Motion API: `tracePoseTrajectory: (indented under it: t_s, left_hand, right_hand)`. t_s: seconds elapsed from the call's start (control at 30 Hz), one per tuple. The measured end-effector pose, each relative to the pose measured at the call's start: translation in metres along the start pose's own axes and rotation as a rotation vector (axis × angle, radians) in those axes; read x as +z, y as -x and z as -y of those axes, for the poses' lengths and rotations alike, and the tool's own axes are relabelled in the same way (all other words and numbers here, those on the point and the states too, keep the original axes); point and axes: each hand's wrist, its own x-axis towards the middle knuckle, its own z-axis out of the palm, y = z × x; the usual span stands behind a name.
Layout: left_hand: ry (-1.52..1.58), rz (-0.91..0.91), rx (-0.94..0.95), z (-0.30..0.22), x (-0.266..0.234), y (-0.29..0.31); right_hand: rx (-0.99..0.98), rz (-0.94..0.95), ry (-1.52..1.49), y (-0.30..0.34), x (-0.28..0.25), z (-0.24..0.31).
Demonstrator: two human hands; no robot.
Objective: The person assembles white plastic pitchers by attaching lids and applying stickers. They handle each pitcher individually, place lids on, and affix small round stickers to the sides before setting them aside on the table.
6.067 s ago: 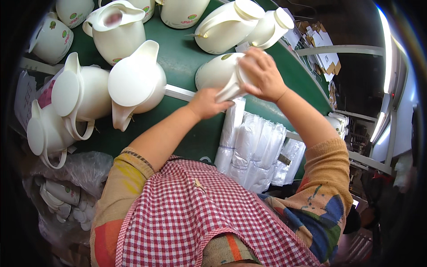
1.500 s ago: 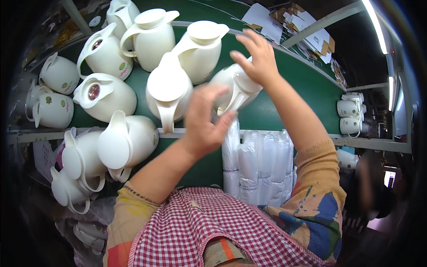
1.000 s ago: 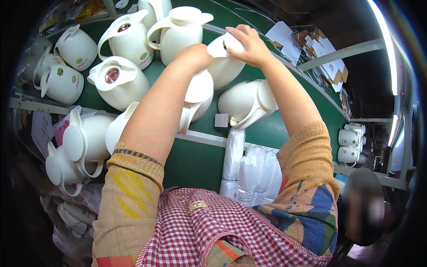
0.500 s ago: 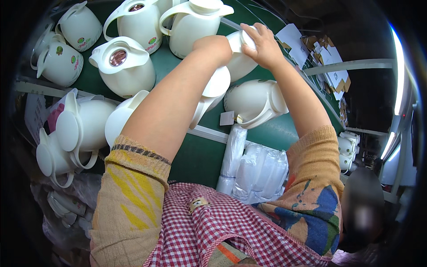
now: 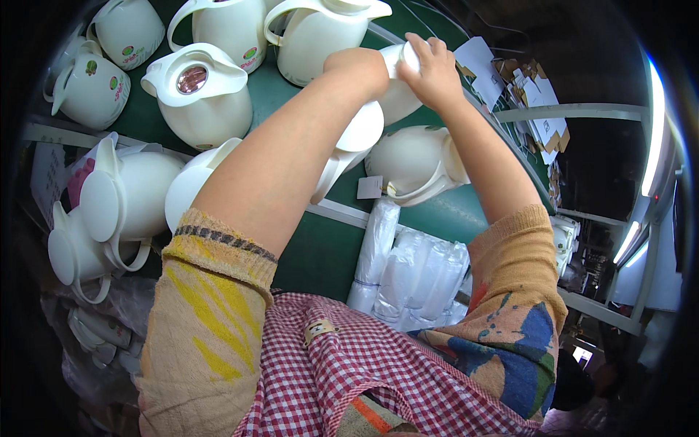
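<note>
Both of my hands grip one white plastic jug (image 5: 375,120) that lies tilted over the green belt (image 5: 320,251), its spout pointing down toward me. My left hand (image 5: 358,67) clasps the jug's upper side. My right hand (image 5: 431,70) closes on its far end. Another white jug (image 5: 415,164) lies on its side just right of it. An open-topped white jug (image 5: 198,91) showing a shiny liner stands to the left.
Several more white jugs crowd the belt: two at the top (image 5: 320,29), two at the far left (image 5: 91,87), and others by the near left edge (image 5: 124,200). Stacked white sleeves in plastic (image 5: 408,273) sit below the belt. Cardboard and papers (image 5: 535,109) lie at right.
My arms have stretched farther along the belt while my view shifted. Both hands have closed on the tilted jug, which now lies farther from me.
</note>
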Motion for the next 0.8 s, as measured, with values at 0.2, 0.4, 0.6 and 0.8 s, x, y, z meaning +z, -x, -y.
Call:
tracePoseTrajectory:
  t_s: [0.2, 0.4, 0.6, 0.8]
  left_hand:
    - [0.030, -0.005, 0.006, 0.000, 0.001, -0.003]
    - [-0.002, -0.016, -0.028, 0.002, 0.000, -0.001]
    - [-0.049, 0.004, -0.014, 0.000, -0.003, 0.001]
    - [-0.053, -0.006, -0.013, 0.001, 0.000, 0.000]
  right_hand:
    - [0.088, 0.164, -0.154, -0.014, -0.020, -0.021]
    - [0.158, 0.199, 0.144, -0.020, -0.066, -0.013]
    - [0.341, 0.266, 0.036, -0.019, -0.066, -0.015]
    - [0.387, 0.362, 0.048, -0.022, -0.067, -0.017]
